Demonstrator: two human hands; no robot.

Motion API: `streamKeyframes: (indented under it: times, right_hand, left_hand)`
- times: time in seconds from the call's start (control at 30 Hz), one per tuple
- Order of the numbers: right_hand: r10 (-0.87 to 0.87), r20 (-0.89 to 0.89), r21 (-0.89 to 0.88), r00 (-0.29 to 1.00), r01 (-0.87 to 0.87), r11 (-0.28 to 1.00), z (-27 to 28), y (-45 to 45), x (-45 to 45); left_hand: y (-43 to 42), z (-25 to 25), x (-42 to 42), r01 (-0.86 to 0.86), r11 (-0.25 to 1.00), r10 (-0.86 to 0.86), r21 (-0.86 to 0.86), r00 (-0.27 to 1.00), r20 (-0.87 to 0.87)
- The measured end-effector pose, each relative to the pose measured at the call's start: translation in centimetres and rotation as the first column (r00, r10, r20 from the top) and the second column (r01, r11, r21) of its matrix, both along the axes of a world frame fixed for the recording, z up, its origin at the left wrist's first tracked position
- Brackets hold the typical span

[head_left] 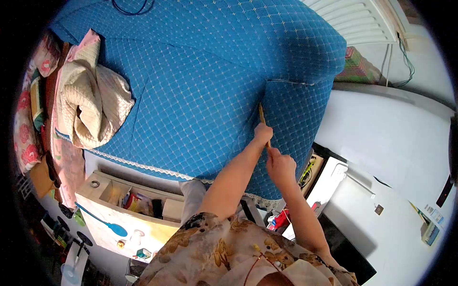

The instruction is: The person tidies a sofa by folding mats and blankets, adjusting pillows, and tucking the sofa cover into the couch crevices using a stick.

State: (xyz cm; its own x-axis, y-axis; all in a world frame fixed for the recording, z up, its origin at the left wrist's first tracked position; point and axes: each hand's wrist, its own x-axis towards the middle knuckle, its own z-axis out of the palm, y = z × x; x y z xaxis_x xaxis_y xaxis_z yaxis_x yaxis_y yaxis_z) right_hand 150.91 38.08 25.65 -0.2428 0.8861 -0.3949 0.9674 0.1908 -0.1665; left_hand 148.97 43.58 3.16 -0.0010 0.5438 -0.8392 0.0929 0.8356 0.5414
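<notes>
Both of my hands are closed around a thin, light-brown wooden stick [261, 114]. My left hand [263, 134] grips it higher up, and my right hand [280, 166] holds its lower end. The far tip of the stick rests at a crease in a blue quilted sofa cover [191, 90], beside the raised right-hand part. Whether the tip goes into the crease, I cannot tell. White lace trims the cover's near edge.
A crumpled cream quilted cloth [95, 105] lies on the left of the cover. Nearer me stands a cabinet [100, 224] with an open, filled drawer and a blue spoon-shaped item [117, 229]. On the right are a white fridge-like surface [381, 128] and a radiator [353, 19].
</notes>
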Motion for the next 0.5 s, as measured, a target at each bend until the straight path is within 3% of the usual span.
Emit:
streamKeyframes:
  times: [0.13, 0.2, 0.27, 0.37, 0.4, 0.47, 0.5]
  right_hand:
    - [-0.032, 0.125, -0.08, 0.992, 0.042, 0.996, -0.2, 1.1, -2.1]
    - [-0.038, 0.107, -0.095, 0.994, 0.048, 0.994, -0.3, 1.9, -3.3]
    - [-0.03, 0.084, -0.104, 0.996, 0.039, 0.994, -1.2, 2.9, -4.3]
    - [-0.014, 0.074, -0.123, 0.997, 0.023, 0.992, -2.7, 3.8, -4.1]
    - [-0.017, 0.075, -0.12, 0.997, 0.026, 0.992, -2.9, 4.2, -4.0]
    - [-0.028, 0.068, -0.128, 0.997, 0.036, 0.991, -3.8, 4.1, -3.6]
    - [-0.028, 0.064, -0.131, 0.998, 0.036, 0.991, -4.3, 3.7, -3.2]
  left_hand:
    - [0.8, -2.6, -0.1, 0.079, 0.997, -0.08, -0.005, 0.996, -0.048]
    - [1.5, -3.1, -1.3, 0.333, 0.94, -0.333, 0.066, 0.943, -0.011]
    - [2.6, -2.6, -3.0, 0.415, 0.906, -0.417, 0.085, 0.908, 0.019]
    - [2.5, -3.6, -3.3, 0.364, 0.922, -0.376, 0.135, 0.924, 0.074]
    - [2.5, -4.4, -3.4, 0.38, 0.895, -0.406, 0.235, 0.912, 0.068]
    - [0.9, -8.0, -2.9, 0.216, 0.925, -0.295, 0.311, 0.926, 0.235]
    - [-0.3, -10.3, -2.2, 0.028, 0.964, -0.136, 0.263, 0.906, 0.401]
